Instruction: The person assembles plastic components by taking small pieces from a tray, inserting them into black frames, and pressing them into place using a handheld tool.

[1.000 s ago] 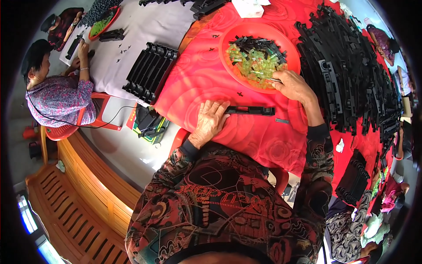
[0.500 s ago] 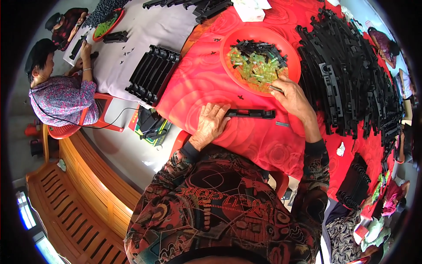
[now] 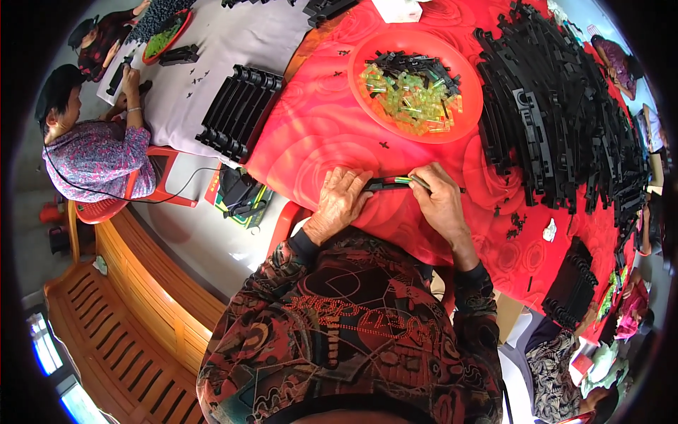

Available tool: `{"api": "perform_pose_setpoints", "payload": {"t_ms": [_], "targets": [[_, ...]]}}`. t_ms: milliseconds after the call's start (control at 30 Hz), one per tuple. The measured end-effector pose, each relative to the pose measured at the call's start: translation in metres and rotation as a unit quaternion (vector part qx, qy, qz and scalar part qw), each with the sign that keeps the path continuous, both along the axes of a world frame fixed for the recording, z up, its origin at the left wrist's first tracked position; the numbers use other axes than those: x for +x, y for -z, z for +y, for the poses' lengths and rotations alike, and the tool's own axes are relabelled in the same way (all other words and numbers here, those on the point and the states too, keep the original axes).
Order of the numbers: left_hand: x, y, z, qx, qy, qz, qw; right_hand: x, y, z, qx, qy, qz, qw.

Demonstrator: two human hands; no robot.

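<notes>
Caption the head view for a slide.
Left hand at one end of a slim black part, right hand over the other, near a red basin of yellow-green and black pieces.

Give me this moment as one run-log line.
left hand: at left end of black strip | right hand: slim rod in grip, at strip | beyond: red bowl, yellow-green pieces inside

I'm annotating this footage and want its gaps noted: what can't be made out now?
In the head view:
Long narrow black plastic piece: partly covered by the right hand.
Slim dark stick in that grip: partly behind fingers, too small to identify.
Round red plastic bowl: its middle is buried under small yellow-green and black pieces.
White rectangular box: cut off by the top edge.
</notes>
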State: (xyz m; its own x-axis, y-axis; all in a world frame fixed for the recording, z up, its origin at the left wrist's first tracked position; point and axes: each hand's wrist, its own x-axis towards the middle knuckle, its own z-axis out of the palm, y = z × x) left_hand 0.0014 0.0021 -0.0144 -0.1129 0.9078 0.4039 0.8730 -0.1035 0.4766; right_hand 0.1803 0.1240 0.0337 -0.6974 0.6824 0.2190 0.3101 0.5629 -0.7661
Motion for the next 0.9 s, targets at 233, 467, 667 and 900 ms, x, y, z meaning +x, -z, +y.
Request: {"api": "perform_pose_setpoints", "payload": {"t_ms": [233,467,667,900], "targets": [[0.005,-0.014,-0.004,0.010,0.018,0.071,0.997,-0.010,0.017,-0.012,0.061,0.014,-0.033,0.997],[0.009,-0.012,-0.001,0.003,0.031,0.073,0.997,-0.020,0.031,-0.029,0.062,0.118,-0.022,0.991],[0.009,-0.009,0.006,0.009,0.050,0.083,0.995,-0.023,0.043,-0.034,0.070,0.156,0.033,0.985],[0.011,-0.001,0.006,-0.004,0.026,0.119,0.993,-0.014,0.035,-0.043,0.129,0.125,-0.057,0.982]]}}
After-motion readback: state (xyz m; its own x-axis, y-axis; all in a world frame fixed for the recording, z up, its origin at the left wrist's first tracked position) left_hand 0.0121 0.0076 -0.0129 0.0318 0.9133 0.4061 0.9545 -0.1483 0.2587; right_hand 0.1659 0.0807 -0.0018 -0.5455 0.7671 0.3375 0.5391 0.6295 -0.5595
